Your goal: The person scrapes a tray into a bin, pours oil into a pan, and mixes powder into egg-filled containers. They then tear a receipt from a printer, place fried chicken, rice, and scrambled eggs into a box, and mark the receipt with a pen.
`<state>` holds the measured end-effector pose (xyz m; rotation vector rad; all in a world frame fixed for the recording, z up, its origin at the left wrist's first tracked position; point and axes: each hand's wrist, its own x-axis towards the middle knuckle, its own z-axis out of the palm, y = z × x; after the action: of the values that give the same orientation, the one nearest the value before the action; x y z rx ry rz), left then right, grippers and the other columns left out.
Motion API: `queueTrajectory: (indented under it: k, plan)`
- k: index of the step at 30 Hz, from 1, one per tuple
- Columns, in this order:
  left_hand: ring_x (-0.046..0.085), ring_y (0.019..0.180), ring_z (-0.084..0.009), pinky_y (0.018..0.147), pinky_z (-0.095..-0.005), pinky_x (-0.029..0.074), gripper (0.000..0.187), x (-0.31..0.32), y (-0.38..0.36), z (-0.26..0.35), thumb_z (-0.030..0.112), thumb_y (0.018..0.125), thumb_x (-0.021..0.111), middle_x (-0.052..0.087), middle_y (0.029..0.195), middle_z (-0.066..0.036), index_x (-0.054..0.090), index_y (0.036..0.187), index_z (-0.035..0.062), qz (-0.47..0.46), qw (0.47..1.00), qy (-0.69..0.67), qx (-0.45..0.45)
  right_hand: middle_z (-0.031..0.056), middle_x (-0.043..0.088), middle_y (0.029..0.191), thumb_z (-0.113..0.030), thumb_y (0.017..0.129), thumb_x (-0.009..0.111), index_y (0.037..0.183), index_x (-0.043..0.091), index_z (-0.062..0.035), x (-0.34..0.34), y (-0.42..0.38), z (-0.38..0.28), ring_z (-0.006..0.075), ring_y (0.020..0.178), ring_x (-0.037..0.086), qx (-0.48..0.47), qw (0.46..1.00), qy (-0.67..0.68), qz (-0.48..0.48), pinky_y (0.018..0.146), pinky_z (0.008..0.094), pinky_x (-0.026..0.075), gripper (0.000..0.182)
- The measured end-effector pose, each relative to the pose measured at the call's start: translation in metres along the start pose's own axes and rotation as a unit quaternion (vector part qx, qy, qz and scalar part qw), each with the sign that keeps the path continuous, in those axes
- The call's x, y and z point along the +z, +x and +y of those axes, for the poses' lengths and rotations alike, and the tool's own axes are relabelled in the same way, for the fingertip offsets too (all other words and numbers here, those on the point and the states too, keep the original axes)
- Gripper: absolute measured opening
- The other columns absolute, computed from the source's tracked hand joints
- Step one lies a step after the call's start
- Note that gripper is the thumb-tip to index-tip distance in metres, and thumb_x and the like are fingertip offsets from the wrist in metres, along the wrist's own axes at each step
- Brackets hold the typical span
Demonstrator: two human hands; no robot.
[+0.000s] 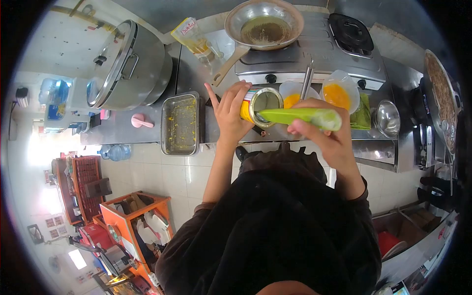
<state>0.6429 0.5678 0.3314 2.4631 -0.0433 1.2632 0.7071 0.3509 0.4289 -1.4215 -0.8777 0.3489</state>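
Observation:
In my left hand (230, 114) is an open tin can (248, 105) with a yellow label, tilted so that its mouth faces right. My right hand (330, 135) is closed around a bright green, tapered tool (290, 116) with a pale, translucent end. The narrow tip of this tool reaches the can's mouth; how deep it goes is hard to see. Just behind my hands are two bowls, one white (286, 90) and one translucent (352, 83), both with orange-yellow contents. A metal handle (308, 78) rises from the white bowl.
A frying pan (295, 30) rests on the gas stove (314, 54). Leftward are a wire-mesh tray (195, 125), a pink item (141, 121), a yellow-white pouch (191, 30) and a large lidded pot (152, 69). A steel bowl (388, 119) and green cloth (361, 112) lie right.

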Motion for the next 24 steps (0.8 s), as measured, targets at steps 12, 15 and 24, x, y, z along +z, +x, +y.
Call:
queueTrajectory:
  k: [12,15,24]
  plan:
    - [0.062,0.090,-0.0229,0.113,-0.0544,0.009,0.062,0.011,-0.020,0.006,0.032,0.060,0.081,0.065,0.099,-0.007,0.055,0.110,0.0061,-0.060,0.995,0.018,-0.074,0.0144,0.066,0.086,-0.014,0.088,0.058,0.104,0.056,0.0043,-0.032,-0.025,0.059,0.0216,0.070,0.067,0.163,0.914,0.277,0.248,0.065,0.0318,0.054,0.024]
    - [0.062,0.091,-0.0237,0.113,-0.0540,0.010,0.064,0.014,-0.023,0.008,0.032,0.059,0.081,0.065,0.099,-0.008,0.054,0.111,0.0051,-0.070,0.993,0.009,-0.092,0.0145,0.066,0.087,-0.015,0.088,0.058,0.104,0.056,0.0048,-0.035,-0.031,0.070,0.0208,0.070,0.067,0.185,0.903,0.288,0.259,0.065,0.0308,0.054,0.025]
    - [0.060,0.099,-0.0269,0.110,-0.0521,0.021,0.079,0.018,-0.053,-0.009,0.034,0.054,0.084,0.061,0.106,-0.009,0.050,0.120,0.0041,-0.071,0.983,0.028,-0.170,0.0160,0.066,0.090,-0.012,0.089,0.058,0.104,0.059,0.0056,-0.043,-0.067,0.073,0.0207,0.075,0.067,0.135,0.912,0.193,0.335,0.071,0.0312,0.053,0.023]
